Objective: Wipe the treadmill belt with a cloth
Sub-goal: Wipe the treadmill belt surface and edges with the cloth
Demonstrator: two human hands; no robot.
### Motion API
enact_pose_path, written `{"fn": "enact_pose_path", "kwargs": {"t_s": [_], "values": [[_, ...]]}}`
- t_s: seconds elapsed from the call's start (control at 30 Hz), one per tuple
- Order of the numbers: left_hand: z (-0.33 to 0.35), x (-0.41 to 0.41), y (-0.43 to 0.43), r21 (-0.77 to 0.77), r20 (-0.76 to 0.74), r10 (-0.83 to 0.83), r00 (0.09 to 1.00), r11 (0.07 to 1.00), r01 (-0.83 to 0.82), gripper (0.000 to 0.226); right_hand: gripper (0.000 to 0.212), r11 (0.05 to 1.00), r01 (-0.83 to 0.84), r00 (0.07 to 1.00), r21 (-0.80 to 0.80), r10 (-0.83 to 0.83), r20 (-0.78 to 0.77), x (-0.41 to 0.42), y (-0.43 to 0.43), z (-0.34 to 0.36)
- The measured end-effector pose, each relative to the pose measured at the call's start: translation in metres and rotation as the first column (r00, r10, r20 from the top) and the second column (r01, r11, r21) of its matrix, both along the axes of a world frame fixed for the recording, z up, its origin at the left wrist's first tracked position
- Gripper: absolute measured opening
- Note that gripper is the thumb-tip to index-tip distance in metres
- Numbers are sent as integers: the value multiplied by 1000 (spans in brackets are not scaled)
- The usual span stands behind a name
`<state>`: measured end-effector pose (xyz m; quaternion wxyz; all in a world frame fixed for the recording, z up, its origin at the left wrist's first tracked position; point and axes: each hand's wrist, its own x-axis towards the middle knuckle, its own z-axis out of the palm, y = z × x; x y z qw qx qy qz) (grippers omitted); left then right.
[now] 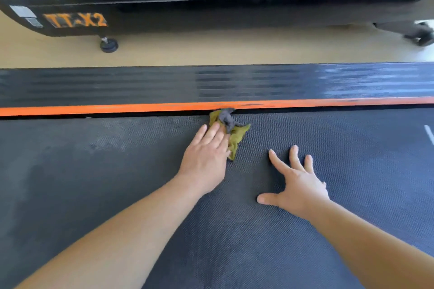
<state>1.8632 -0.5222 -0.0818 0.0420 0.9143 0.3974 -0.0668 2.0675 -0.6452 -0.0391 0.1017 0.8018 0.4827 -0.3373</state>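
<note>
1. left hand (206, 159) lies flat on the cloth (231, 131), fingers (212, 132) straight and close together, pressing down w/ the palm, not pinching. cloth is olive-green w/ a dark grey bunched part, crumpled, not spread out.
2. cloth sits on the treadmill belt (117, 183) right at its far edge, grey end touching or tucked under the orange trim strip (94, 108) of the side rail (141, 84); can't tell which.
3. right hand (298, 185) is apart from the cloth, nearer the belt's middle, fingers spread wide, tips on the belt, holding nothing; looks like a brace.
4. belt shows dull smudgy patches twd the left part of the far edge, so wiping looks unfinished; judgement only.
5. risks:
   - grey end could snag in the gap btwn belt and rail if pushed further along the far edge, cloth pulls out from under the palm.
   - cloth is bunched, so little contact area; strokes may leave streaks or skip spots.
   - palm only half covers the cloth; a fast sideways stroke could let it roll and slip free.
   - weight on the right hand could shift the belt on its rollers, hand slides.
6. a second treadmill marked tt-x2 (75, 20) stands beyond, across a strip of floor (211, 51); not involved.
</note>
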Motion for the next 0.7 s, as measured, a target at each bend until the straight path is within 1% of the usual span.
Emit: {"fn": "enact_pose_path", "kwargs": {"t_s": [0.03, 0.07, 0.1, 0.13, 0.17, 0.2, 0.23, 0.27, 0.3, 0.33, 0.37, 0.4, 0.43, 0.47, 0.5, 0.53, 0.57, 0.6, 0.63, 0.67, 0.7], "values": [[0, -3, -4, -10, 28, 81, 996, 997, -80, 57, 120, 1000, 1, 1000, 4, -1, -20, 2, 1, 1], [2, -3, -16, -37, 88, 131, 987, 991, -129, 58, 118, 1000, 9, 999, 6, -8, -48, 4, 2, 2], [3, -2, -36, -63, 122, 123, 985, 991, -116, 59, 113, 1000, 15, 996, 14, -13, -87, 8, 1, 5], [4, -3, -63, -86, 157, 61, 986, 995, -48, 59, 106, 999, 30, 990, 37, -25, -139, 11, -2, 7], [5, -5, -94, -112, 186, -50, 981, 991, 72, 58, 99, 995, 60, 981, 80, -44, -191, 16, -7, 8], [10, -9, -122, -147, 179, -206, 962, 961, 233, 56, 92, 987, 95, 972, 127, -64, -227, 21, -14, 10], [13, -16, -135, -185, 143, -349, 926, 910, 372, 53, 89, 980, 116, 969, 164, -76, -236, 24, -25, 13], [12, -21, -135, -178, 106, -454, 885, 867, 466, 51, 89, 977, 113, 974, 183, -72, -215, 26, -38, 15], [6, -23, -128, -124, 54, -490, 870, 861, 493, 50, 91, 980, 87, 984, 178, -57, -168, 27, -54, 16], [3, -22, -117, -72, 3, -416, 909, 907, 415, 51, 96, 987, 47, 994, 155, -31, -108, 26, -71, 16], [2, -20, -104, -38, -25, -235, 972, 971, 234, 54, 100, 994, 6, 999, 112, -1, -50, 24, -87, 15], [6, -17, -93, -13, -43, -11, 999, 1000, 11, 58, 106, 998, -18, 1000, 60, 18, -7, 21, -102, 13], [7, -12, -91, -9, -66, 162, 984, 987, -163, 62, 110, 1000, -23, 1000, 17, 22, 19, 17, -115, 11], [9, -2, -100, -40, -63, 241, 968, 969, -244, 64, 111, 1000, -19, 999, -4, 19, 34, 15, -125, 8], [11, 9, -119, -88, -57, 232, 971, 968, -237, 65, 111, 1000, -18, 999, -6, 18, 39, 14, -132, 5], [14, 19, -143, -149, -42, 148, 988, 977, -152, 64, 110, 1000, -17, 999, 3, 16, 37, 15, -135, 3], [17, 27, -169, -215, -22, 16, 1000, 976, -21, 63, 110, 1000, -11, 1000, 13, 10, 28, 16, -135, 2], [22, 32, -190, -288, 0, -118, 993, 951, 114, 61, 110, 1000, -2, 1000, 15, 2, 17, 16, -135, 2], [25, 33, -202, -340, 15, -222, 975, 916, 214, 59, 111, 1000, 3, 1000, 11, -3, 5, 17, -133, 3], [25, 30, -204, -352, 15, -289, 957, 895, 275, 58, 113, 1000, 6, 1000, 10, -6, -9, 17, -132, 3], [23, 27, -199, -321, 0, -335, 942, 892, 317, 57, 116, 1000, 10, 1000, 3, -10, -28, 19, -131, 3]]}}
